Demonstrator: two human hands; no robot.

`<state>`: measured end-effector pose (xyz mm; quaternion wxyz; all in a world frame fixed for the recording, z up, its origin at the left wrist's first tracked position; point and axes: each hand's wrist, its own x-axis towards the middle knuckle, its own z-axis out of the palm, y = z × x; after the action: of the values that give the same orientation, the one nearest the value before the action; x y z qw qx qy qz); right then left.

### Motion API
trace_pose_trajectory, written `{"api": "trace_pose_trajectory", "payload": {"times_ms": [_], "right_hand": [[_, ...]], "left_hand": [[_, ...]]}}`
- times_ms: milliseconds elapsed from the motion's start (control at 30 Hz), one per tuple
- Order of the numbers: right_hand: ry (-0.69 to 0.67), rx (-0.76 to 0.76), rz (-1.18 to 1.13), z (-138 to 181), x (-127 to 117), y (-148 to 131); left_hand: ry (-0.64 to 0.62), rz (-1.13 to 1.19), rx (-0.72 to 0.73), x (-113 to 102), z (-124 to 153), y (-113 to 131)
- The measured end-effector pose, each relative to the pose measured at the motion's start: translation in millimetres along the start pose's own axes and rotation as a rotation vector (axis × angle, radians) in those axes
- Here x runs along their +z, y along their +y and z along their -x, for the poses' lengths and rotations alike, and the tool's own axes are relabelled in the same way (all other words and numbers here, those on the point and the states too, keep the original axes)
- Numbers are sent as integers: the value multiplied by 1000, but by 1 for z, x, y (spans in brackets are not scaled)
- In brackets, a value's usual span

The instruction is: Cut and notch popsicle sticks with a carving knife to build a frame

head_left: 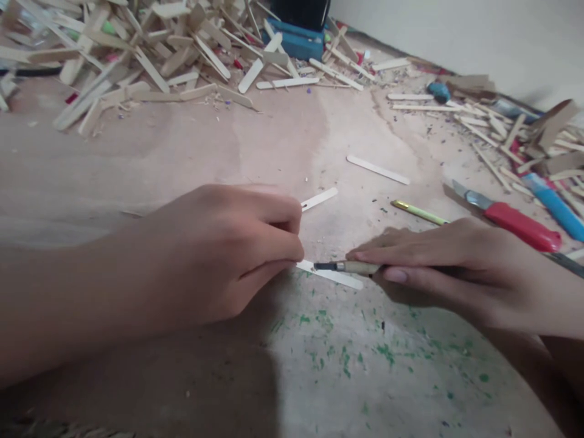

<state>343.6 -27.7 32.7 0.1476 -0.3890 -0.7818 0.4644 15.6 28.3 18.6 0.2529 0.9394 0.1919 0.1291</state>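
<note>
My left hand is curled into a loose fist and pins down the left end of a flat wooden stick that lies on the worn board. A second stick pokes out from behind its fingers. My right hand grips a small craft knife with a pale handle. The knife's dark blade tip rests on the pinned stick, right next to my left fingertips.
A big heap of wooden sticks fills the back left, with more along the right wall. A loose stick, a yellow-green pen, a red-handled cutter, a blue tool and a blue box lie nearby.
</note>
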Motion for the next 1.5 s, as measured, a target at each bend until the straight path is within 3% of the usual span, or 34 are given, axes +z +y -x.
{"api": "trace_pose_trajectory", "payload": {"times_ms": [267, 533, 833, 1500], "right_hand": [[24, -11, -1, 3, 1, 7], [-15, 20, -60, -4, 1, -7], [6, 5, -81, 0, 1, 2], [13, -32, 25, -2, 6, -7]], "left_hand": [[-49, 10, 10, 0, -2, -8], [-34, 17, -15, 2, -6, -4], [-19, 31, -4, 5, -2, -8], [9, 69, 12, 11, 0, -15]]}}
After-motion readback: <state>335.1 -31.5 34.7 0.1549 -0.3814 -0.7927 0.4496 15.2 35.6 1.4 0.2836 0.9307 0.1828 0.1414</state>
